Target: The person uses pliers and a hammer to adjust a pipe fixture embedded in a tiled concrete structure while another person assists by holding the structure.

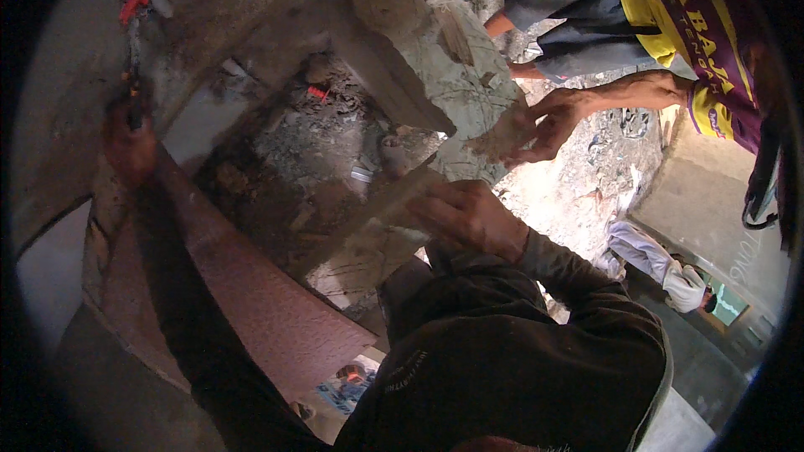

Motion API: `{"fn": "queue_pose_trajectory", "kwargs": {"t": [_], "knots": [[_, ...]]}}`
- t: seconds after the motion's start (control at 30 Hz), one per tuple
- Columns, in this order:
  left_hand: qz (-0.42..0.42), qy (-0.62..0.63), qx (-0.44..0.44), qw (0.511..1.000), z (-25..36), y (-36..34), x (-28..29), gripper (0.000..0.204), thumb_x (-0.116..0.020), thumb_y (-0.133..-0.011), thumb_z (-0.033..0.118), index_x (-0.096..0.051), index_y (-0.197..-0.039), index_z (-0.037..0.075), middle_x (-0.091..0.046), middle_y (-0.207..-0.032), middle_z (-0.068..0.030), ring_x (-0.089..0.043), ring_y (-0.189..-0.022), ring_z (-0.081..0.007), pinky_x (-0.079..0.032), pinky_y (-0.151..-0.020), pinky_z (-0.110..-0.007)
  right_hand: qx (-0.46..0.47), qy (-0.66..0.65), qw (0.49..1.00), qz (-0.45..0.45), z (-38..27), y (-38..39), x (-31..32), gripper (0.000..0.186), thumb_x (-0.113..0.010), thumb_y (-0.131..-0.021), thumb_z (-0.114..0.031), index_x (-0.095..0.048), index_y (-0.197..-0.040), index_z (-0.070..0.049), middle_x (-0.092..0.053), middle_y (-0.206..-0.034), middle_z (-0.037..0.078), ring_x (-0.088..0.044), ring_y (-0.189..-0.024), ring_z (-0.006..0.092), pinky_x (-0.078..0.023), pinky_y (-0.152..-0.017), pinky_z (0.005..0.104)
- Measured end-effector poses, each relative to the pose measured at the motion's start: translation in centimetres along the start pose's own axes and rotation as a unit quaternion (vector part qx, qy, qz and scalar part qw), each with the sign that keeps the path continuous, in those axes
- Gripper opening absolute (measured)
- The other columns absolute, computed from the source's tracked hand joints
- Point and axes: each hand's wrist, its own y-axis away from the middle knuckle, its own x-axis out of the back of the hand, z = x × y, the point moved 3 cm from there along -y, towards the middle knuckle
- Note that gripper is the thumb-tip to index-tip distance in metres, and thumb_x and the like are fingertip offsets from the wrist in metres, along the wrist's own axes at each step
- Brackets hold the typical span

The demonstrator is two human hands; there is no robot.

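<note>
L hand on tool, R hand at board

Person's L hand (131,146), far left, is wrapped round a slim tool (133,57); its long axis runs up-pic, away from the wearer. R hand (473,211) is nearer the pale board (469,100), ctr-right, fingers bent over its near part; can't tell if clamped. Co-worker's hand (548,124) is just beyond, at board's R edge.

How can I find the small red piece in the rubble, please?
Start with the large patch of grey rubble that appears between the left hand and the right hand. In its upper part lies the small red piece. Its bright colour sets it apart from the dull debris around it.
</note>
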Motion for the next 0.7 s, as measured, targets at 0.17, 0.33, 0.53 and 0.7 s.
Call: {"fn": "queue_pose_trajectory", "kwargs": {"t": [0.17,0.33,0.53,0.7], "knots": [[-0.007,0.011,0.061,0.998,2.3,1.0,-0.5,0.028,-0.079,-0.084,0.022,-0.071,-0.11,0.012,-0.072,-0.108,-0.0126,-0.069,-0.096,-0.0345,-0.056,-0.082,-0.043,-0.029,-0.014,0.999,-0.021,0.5,0.8,0.3,0.03,-0.072,-0.084,-0.012,-0.062,-0.111,-0.004,-0.06,-0.095,0.012,-0.067,-0.075,0.0317,-0.055,-0.06,0.0428],[-0.055,0.026,0.088,0.994,0.1,0.9,-0.3,0.03,-0.076,-0.087,0.034,-0.073,-0.109,0.014,-0.073,-0.113,-0.0137,-0.068,-0.105,-0.034,-0.053,-0.092,-0.046,-0.053,0.004,0.999,-0.011,1.6,1.4,0.9,0.033,-0.075,-0.078,-0.007,-0.067,-0.11,-0.003,-0.065,-0.102,0.014,-0.068,-0.077,0.0332,-0.057,-0.063,0.0414],[-0.089,-0.048,0.119,0.988,2.6,2.8,-0.1,0.043,-0.076,-0.084,0.034,-0.068,-0.121,0.014,-0.065,-0.123,-0.0188,-0.064,-0.109,-0.0412,-0.053,-0.093,-0.049,-0.045,0.023,0.999,-0.008,2.0,2.5,-1.6,0.034,-0.077,-0.08,-0.01,-0.066,-0.112,-0.006,-0.065,-0.112,0.015,-0.071,-0.082,0.0359,-0.061,-0.071,0.0427],[-0.138,-0.056,0.213,0.966,7.0,1.2,3.5,0.047,-0.077,-0.082,0.031,-0.066,-0.123,0.01,-0.061,-0.126,-0.0214,-0.061,-0.113,-0.0447,-0.053,-0.095,-0.051,-0.08,0.023,0.996,-0.024,2.4,2.3,-2.4,0.034,-0.078,-0.079,-0.009,-0.066,-0.11,-0.01,-0.066,-0.107,0.012,-0.071,-0.08,0.0347,-0.059,-0.063,0.0424]]}}
